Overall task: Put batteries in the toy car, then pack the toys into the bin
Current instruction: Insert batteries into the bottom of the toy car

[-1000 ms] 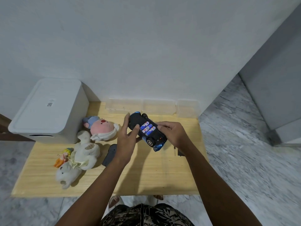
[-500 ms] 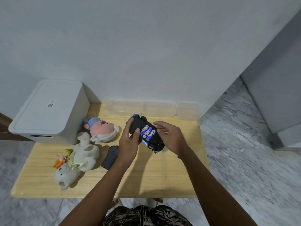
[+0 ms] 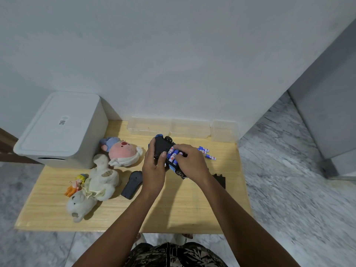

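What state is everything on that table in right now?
Toy car: upside down, held in both hands, battery bay open.
Batteries in car: seated, uncovered.
Spare batteries: loose on table.
Bin: lid on.
Black cover: lying off the car.
Left hand: gripping car.
Right hand: fingers on batteries.

A home: soft toys (image 3: 117, 154) on a low wooden table (image 3: 173, 209), marble floor (image 3: 289, 170), plain white wall (image 3: 173, 54).

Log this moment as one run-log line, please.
phase: battery loading | left hand: grips toy car, underside up | right hand: fingers on batteries in bay | spare batteries: on table | bin: lid on
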